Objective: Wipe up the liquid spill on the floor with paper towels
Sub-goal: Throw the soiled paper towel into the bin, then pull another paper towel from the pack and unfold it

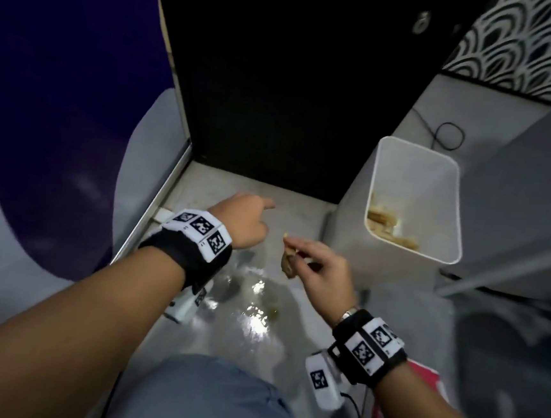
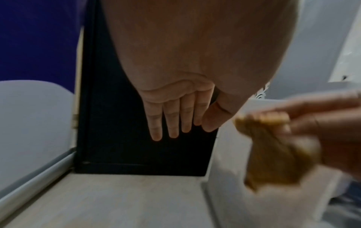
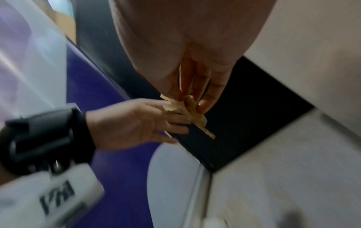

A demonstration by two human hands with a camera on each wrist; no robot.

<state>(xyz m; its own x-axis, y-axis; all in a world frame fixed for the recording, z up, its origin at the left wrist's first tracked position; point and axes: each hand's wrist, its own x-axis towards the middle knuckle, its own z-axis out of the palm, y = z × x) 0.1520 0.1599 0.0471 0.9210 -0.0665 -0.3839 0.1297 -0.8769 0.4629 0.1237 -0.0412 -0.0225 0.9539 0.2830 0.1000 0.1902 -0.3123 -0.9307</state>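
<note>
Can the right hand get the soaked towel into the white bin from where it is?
Probably yes. The right hand pinches the soaked towel above the floor, the white bin stands just to its right with its top open, and nothing lies between. The left hand is on the other side.

A right hand [image 3: 195, 72] reaches down from the top of the frame, its fingertips [image 3: 203, 104] pinching a crumpled, yellow-brown stained paper towel [image 3: 187, 111] in a tight grip. Just beside it, the left hand [image 3: 132, 123] extends from the left with fingers straight and palm showing; they look to touch the towel, though blur leaves contact uncertain. A black wrist strap [image 3: 48, 138] wraps the left wrist, with a white marked block [image 3: 48, 197] below it. Behind the hands stand a black panel [image 3: 244, 115], a purple surface [image 3: 101, 95] and a pale floor [image 3: 283, 177], all smeared by motion.
</note>
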